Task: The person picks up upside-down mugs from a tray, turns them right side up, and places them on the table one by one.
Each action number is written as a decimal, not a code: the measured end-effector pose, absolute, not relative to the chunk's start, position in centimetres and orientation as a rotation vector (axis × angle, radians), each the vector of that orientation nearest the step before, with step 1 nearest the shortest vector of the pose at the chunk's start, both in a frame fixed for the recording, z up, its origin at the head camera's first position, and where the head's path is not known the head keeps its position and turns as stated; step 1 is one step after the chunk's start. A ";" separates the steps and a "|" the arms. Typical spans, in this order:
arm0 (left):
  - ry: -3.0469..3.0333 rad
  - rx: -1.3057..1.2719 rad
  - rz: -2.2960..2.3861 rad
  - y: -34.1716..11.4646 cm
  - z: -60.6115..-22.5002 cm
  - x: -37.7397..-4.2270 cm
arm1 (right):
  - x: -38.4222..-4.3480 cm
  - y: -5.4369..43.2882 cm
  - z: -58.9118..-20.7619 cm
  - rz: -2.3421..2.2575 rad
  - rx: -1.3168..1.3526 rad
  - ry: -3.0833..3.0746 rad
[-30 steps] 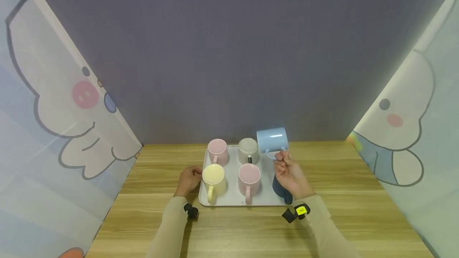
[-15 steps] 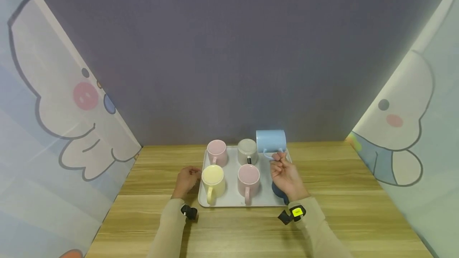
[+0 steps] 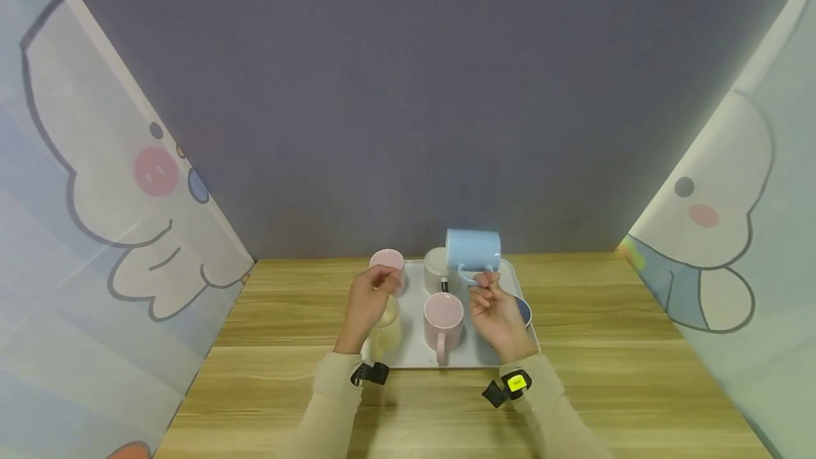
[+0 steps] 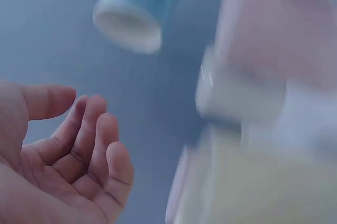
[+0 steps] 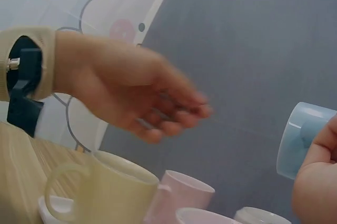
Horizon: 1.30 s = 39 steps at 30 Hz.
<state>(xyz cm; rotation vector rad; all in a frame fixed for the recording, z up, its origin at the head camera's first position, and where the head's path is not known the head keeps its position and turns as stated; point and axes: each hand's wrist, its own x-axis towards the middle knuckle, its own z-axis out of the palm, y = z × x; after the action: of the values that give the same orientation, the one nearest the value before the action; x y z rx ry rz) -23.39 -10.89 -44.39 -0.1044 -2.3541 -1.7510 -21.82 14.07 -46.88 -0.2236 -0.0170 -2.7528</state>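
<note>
While right fingers (image 3: 491, 279) pinch mug (image 3: 473, 248), left (image 4: 102, 144) half-curled

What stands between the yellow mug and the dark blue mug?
A pink mug, in the head view; the right hand, holding the light blue mug by its handle, partly hides the dark blue mug.

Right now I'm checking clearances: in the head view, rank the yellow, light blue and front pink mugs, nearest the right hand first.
1. Light blue mug, held by the right hand.
2. Front pink mug, left of that hand.
3. Yellow mug, farther left.
</note>
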 end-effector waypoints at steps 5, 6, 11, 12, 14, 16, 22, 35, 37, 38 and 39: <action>-2.316 -0.211 -1.993 -6.8 -43.7 -22.6 | -21.6 13.3 -46.8 -2.713 -0.310 -0.089; -2.319 -0.220 -2.034 -6.1 -43.7 -22.5 | -21.5 13.1 -46.8 -2.706 -0.323 -0.089; -2.248 -0.198 -2.300 -3.5 -44.0 -21.9 | -21.1 12.4 -46.8 -2.688 -0.367 -0.048; -2.206 -0.181 -2.368 -3.1 -44.1 -21.9 | -21.1 12.2 -46.8 -2.682 -0.377 -0.039; -2.114 -0.130 -2.497 -2.7 -44.4 -21.9 | -20.9 12.0 -46.8 -2.675 -0.397 -0.021; -2.011 -0.068 -2.623 -2.4 -44.6 -22.0 | -20.9 11.9 -46.9 -2.670 -0.414 0.002; -1.763 0.008 -2.885 -2.5 -44.8 -21.9 | -20.9 11.8 -47.1 -2.661 -0.408 0.108; -1.740 -0.069 -2.824 -2.9 -44.5 -21.1 | -20.8 12.4 -45.1 -2.582 -0.143 0.991; -1.753 -0.109 -2.775 -3.2 -44.1 -21.0 | -20.7 12.7 -44.8 -2.497 -0.086 1.316; -1.751 -0.138 -2.749 -3.5 -43.9 -21.0 | -20.7 12.9 -44.7 -2.448 -0.065 1.470; -1.747 -0.161 -2.716 -3.9 -43.7 -21.0 | -20.7 13.2 -44.6 -2.410 -0.050 1.616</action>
<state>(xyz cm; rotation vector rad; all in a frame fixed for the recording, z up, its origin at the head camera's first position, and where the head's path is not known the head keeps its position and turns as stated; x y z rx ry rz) -20.96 -3.88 -43.66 -0.1612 -1.7475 -2.7165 -20.67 13.25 -44.65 -0.0504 1.6159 -2.4099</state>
